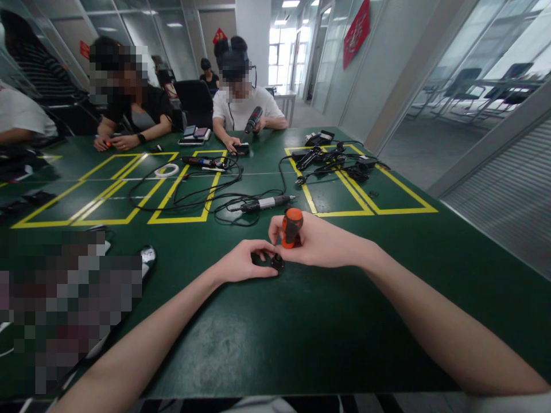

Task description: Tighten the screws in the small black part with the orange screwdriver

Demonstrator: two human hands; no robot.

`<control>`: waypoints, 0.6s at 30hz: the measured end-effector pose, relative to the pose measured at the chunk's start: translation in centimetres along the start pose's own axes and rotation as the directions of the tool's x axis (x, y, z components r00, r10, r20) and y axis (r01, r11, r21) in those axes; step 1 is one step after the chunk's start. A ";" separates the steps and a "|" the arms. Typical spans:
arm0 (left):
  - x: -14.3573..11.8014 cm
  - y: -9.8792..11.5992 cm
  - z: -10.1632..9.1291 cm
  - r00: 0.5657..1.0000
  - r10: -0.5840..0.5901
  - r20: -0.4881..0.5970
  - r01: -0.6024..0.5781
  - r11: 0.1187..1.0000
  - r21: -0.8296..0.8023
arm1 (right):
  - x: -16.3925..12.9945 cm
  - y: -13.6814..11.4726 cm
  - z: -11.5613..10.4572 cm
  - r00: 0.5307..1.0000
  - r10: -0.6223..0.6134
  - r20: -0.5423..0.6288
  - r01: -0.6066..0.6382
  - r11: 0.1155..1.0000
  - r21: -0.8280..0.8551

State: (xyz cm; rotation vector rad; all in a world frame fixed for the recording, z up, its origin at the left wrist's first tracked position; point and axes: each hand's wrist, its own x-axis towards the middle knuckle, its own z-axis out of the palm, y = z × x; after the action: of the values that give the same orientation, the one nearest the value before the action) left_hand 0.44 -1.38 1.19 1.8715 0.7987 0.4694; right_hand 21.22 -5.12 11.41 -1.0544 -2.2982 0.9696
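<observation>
Right hand (pixel 318 244) was wrapped round a stubby orange-handled screwdriver (pixel 292 226), held upright. Left hand (pixel 243 265) pinched the small black part (pixel 276 263) on the green table (pixel 301 332). Looked like mid-screwing, so steady pressure came next, I'd guess.

A dark green tabletop (pixel 301 332) is marked with yellow tape rectangles (pixel 189 218). A black corded tool (pixel 262 203) is laid amid tangled cables (pixel 202 195), near a white tape ring (pixel 166 170). More black cabled devices, possibly chargers (pixel 336 160), are piled at the far right.
</observation>
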 end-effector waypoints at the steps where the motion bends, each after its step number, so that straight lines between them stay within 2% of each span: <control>1: 0.0 0.0 0.0 1.000 0.000 -0.002 0.000 1.000 -0.001 | 0.0 0.0 0.0 1.000 -0.001 -0.001 0.001 1.000 -0.002; 18: 0.0 -0.2 0.0 1.000 0.016 0.000 -0.016 1.000 0.007 | 0.2 0.0 0.1 0.999 0.035 0.018 -0.035 0.999 -0.029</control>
State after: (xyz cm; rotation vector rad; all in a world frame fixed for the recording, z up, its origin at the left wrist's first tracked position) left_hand 0.39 -1.29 1.03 1.8854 0.7874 0.4775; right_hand 21.00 -4.99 11.33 -1.1052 -2.3228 0.9666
